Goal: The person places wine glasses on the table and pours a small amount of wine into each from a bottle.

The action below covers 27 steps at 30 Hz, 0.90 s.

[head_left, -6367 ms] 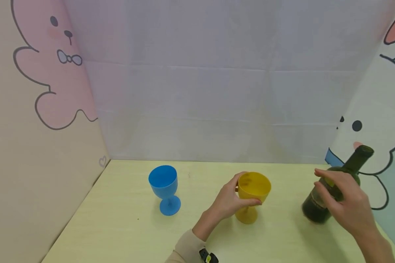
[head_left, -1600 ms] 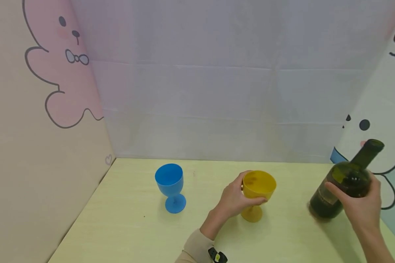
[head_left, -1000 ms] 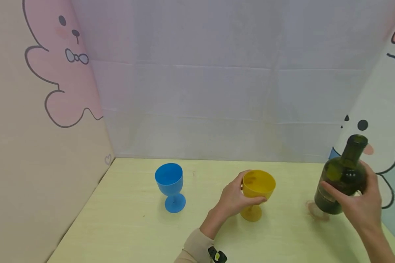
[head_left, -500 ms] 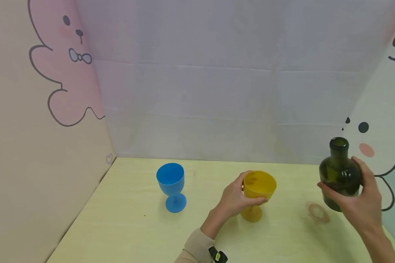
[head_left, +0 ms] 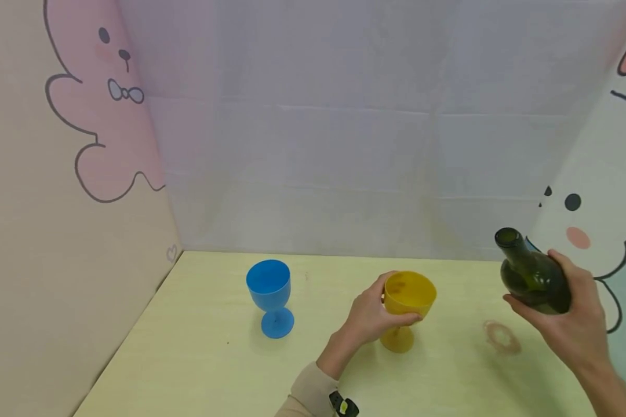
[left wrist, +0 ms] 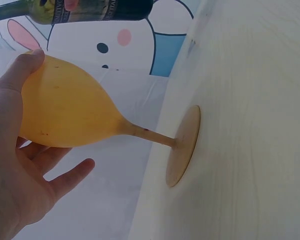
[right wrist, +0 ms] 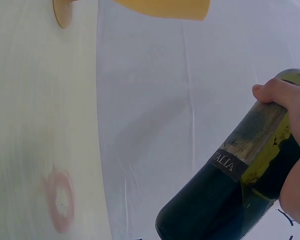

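My left hand [head_left: 367,315] grips the bowl of a yellow goblet [head_left: 409,294], thumb in front and fingers behind. The goblet's foot [left wrist: 184,147] stands on the table in the left wrist view. My right hand [head_left: 579,313] holds a dark green bottle [head_left: 537,278] round its body, raised above the table and tilted with its open mouth toward the goblet. Dark liquid and a label [right wrist: 230,162] show in the right wrist view. Between mouth and goblet there is a gap. A blue goblet [head_left: 269,284] stands upright left of my left hand.
A reddish ring stain [head_left: 502,337] marks the pale yellow table [head_left: 188,370] below the bottle. Behind the table hangs a pale curtain [head_left: 313,150]. Side walls carry a pink cartoon figure [head_left: 104,127] at left and a white one at right.
My right hand has taken hold of the bottle and lifted it off the table, uncovering the ring stain. Its neck has swung from leaning right to leaning left. My left hand keeps its grip.
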### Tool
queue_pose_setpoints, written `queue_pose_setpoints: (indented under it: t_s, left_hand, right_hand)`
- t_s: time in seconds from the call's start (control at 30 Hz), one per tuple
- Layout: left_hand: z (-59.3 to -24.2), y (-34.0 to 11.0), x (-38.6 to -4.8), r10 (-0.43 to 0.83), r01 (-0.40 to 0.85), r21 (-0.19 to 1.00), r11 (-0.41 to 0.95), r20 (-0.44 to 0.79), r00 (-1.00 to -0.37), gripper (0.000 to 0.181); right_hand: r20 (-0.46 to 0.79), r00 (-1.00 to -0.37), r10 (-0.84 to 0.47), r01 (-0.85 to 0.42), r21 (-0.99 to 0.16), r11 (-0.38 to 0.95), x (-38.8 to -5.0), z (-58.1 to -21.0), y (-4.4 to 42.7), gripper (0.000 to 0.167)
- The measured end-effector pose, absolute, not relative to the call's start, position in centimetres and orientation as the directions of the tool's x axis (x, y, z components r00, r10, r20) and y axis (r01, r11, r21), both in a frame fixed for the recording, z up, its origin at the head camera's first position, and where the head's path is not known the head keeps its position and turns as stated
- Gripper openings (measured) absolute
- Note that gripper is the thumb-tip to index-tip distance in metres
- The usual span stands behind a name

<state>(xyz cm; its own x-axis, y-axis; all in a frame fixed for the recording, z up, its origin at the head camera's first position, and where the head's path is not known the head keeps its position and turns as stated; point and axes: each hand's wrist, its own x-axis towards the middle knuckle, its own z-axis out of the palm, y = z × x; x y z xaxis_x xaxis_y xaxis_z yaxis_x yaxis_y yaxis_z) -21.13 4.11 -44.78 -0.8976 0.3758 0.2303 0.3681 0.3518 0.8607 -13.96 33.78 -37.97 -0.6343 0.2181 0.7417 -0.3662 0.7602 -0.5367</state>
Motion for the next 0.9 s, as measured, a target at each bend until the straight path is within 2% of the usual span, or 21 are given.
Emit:
queue_pose_setpoints:
  t_s: [0.2, 0.27, 0.5, 0.7, 0.9]
  left_hand:
    - [-44.73, 4.09, -21.18, 0.372, 0.372, 0.859, 0.352, 0.237, -0.898, 0.082]
    - [-44.75, 4.09, -21.19, 0.373, 0.372, 0.859, 0.351, 0.237, -0.897, 0.081]
    - [-44.79, 4.0, -21.1, 0.381, 0.37, 0.861, 0.349, 0.231, -0.896, 0.081]
    - [-44.58, 3.93, -20.98, 0.375, 0.374, 0.861, 0.346, 0.238, -0.896, 0.081]
    - [-44.74, 3.95, -20.75, 0.378, 0.363, 0.868, 0.338, 0.228, -0.897, 0.081]
  right_hand:
    - [0.795, -0.601, 0.08, -0.476, -0.437, 0.763, -14.36, -37.89, 34.51, 0.097]
    - [0.806, -0.59, 0.044, -0.502, -0.408, 0.762, -14.47, -37.88, 34.63, 0.098]
    - [0.808, -0.589, 0.014, -0.466, -0.354, 0.811, -14.61, -38.12, 34.35, 0.109]
    - [0.822, -0.568, -0.045, -0.47, -0.279, 0.838, -14.8, -38.06, 34.18, 0.106]
    - [0.799, -0.588, -0.124, -0.432, -0.18, 0.884, -14.76, -37.89, 34.15, 0.106]
